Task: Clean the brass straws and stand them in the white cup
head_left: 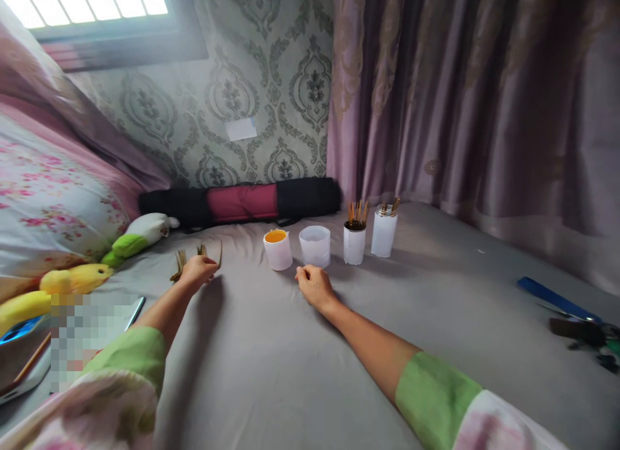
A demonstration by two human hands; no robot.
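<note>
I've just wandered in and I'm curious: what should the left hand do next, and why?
I'd guess the left hand, which seems to hold a thin stick, should carry it toward the translucent cup: the right hand is close by it, nothing stands out of it, and two white containers nearby hold sticks.

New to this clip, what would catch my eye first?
Probably the row of four whitish containers on the grey sheet, the leftmost with a bright orange inside and the two on the right holding sticks. Next, the left hand, with a thin stick at its fingertips, left of the row. Behind lies a long black-and-maroon bag against the patterned wall.
</note>
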